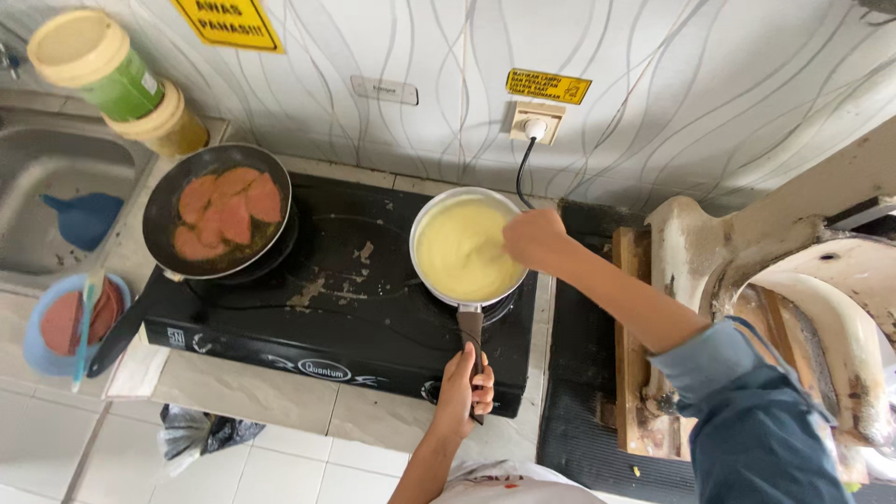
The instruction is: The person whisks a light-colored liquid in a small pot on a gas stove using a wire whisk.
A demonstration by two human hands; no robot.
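**A:** ok so where were your hands at that point?

**B:** your left hand [464, 385] was down at the front edge of the black stove [336, 299], fingers curled tight around the dark handle [471, 329] of the saucepan [467, 245]. that pan sat on the right burner, full of pale yellow creamy stuff

**A:** and the right one?

**B:** right hand [534, 238] was over the pan's right rim, fingers bunched into a fist. looked like you were gripping something dipped in the mix, but I couldn't make out what

**A:** anything else around?

**B:** frying pan [219, 213] on the left burner with reddish round slices in it, well apart from your hands. a blue bowl [37, 345] with more slices sat left of the stove, near the sink [56, 177]
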